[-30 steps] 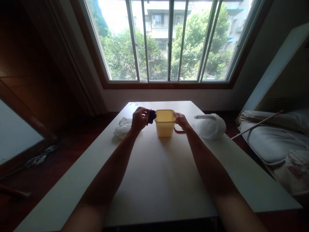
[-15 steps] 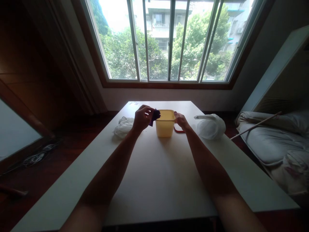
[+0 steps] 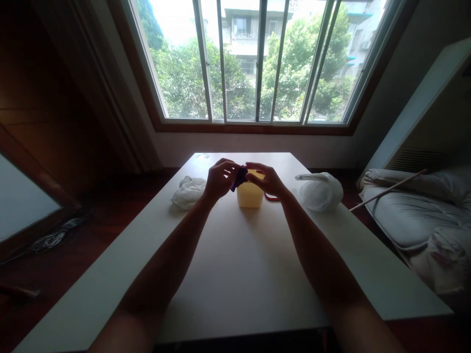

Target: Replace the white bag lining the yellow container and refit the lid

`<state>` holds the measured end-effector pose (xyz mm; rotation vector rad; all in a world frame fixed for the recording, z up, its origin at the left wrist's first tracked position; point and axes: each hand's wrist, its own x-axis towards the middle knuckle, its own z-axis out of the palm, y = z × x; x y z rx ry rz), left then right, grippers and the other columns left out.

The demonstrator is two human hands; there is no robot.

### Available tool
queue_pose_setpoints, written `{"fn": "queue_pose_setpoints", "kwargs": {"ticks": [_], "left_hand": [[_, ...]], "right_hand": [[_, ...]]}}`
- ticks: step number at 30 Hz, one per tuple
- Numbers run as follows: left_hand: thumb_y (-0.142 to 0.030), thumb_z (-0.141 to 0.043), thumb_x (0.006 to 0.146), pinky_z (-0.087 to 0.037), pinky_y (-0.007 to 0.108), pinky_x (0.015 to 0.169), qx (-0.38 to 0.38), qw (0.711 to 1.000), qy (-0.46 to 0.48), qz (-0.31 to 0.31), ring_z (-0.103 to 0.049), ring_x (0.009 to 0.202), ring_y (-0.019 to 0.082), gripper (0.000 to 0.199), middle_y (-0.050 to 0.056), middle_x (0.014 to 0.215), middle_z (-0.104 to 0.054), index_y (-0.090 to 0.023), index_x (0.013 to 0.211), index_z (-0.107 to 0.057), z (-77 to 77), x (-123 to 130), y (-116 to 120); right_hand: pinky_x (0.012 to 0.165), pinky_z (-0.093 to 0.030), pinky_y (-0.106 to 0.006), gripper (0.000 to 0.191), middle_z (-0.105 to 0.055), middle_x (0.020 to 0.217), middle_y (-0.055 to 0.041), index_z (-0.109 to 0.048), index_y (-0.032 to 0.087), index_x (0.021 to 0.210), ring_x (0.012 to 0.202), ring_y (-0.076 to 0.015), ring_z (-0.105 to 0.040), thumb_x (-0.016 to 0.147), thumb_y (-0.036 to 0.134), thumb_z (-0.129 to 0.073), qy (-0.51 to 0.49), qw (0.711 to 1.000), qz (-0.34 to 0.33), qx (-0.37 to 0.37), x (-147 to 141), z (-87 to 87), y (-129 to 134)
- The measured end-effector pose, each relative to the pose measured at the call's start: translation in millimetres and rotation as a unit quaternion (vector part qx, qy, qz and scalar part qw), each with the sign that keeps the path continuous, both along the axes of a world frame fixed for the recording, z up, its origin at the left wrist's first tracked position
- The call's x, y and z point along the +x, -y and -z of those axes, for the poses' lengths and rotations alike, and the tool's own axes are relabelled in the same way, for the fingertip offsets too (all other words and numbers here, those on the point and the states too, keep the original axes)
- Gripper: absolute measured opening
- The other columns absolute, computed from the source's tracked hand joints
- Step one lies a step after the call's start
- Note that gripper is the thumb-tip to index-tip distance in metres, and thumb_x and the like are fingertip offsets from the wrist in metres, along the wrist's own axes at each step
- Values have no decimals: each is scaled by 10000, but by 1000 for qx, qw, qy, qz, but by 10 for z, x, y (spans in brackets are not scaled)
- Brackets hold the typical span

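Observation:
My left hand [image 3: 221,177] is closed on a small dark purple cloth pouch [image 3: 239,179], holding it up at the near left of a yellow plastic container [image 3: 250,198]. From the other side, the fingertips and thumb of my right hand [image 3: 267,179] meet at the pouch's upper edge, in front of the container's rim. Both hands hide much of the container's top, and its inside does not show. Behind my right wrist, part of a red-rimmed lid [image 3: 271,197] lies on the white table [image 3: 239,274].
A crumpled white plastic bag [image 3: 188,192] lies on the table's left. A rounder, knotted-looking white plastic bag [image 3: 321,192] sits at the right. Beyond the table's right edge are a folded mattress [image 3: 408,215] and a thin stick [image 3: 388,190]. A window [image 3: 257,73] stands ahead.
My right hand has left the container's right rim and moved left to the pouch. My left hand, still holding the pouch, has shifted slightly right. The container stays in place.

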<state>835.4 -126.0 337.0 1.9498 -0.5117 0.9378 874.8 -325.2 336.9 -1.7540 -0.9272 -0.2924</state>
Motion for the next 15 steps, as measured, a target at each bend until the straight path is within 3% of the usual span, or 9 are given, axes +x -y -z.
{"fn": "queue_pose_setpoints", "kwargs": {"ticks": [3, 8, 12, 15], "left_hand": [[-329, -676, 873, -603, 286, 708, -11, 1000, -6, 21, -676, 806, 144, 155, 48, 980, -675, -195, 928, -732, 7, 2, 24], [-279, -667, 870, -595, 302, 753, -14, 999, 7, 38, -674, 827, 148, 115, 46, 962, -676, -191, 914, -725, 25, 16, 47], [-265, -656, 869, -576, 335, 844, 0, 1000, 8, 14, -679, 858, 161, 104, 45, 952, -696, -190, 912, -715, 55, 46, 25], [-279, -654, 867, -565, 355, 852, -6, 999, -26, -29, -685, 838, 164, 190, 63, 1038, -718, -185, 1027, -691, 106, 94, -11]], "right_hand": [[977, -514, -421, 445, -745, 1092, -76, -704, 223, 1184, 1033, -237, -696, 808, 460, -741, 2, 1000, -13, 6, -32, 8, -52], [834, -549, -366, 217, -756, 930, -74, -747, 183, 946, 856, -217, -705, 830, 352, -678, -17, 999, 8, 42, 55, 74, -68], [718, -531, -316, 213, -730, 839, -61, -717, 159, 908, 751, -189, -667, 817, 334, -634, -47, 996, 36, 65, 114, 99, -62], [663, -509, -287, 250, -697, 800, -50, -682, 159, 895, 722, -179, -636, 825, 387, -605, -75, 990, 94, 80, 138, 96, -39]]}}
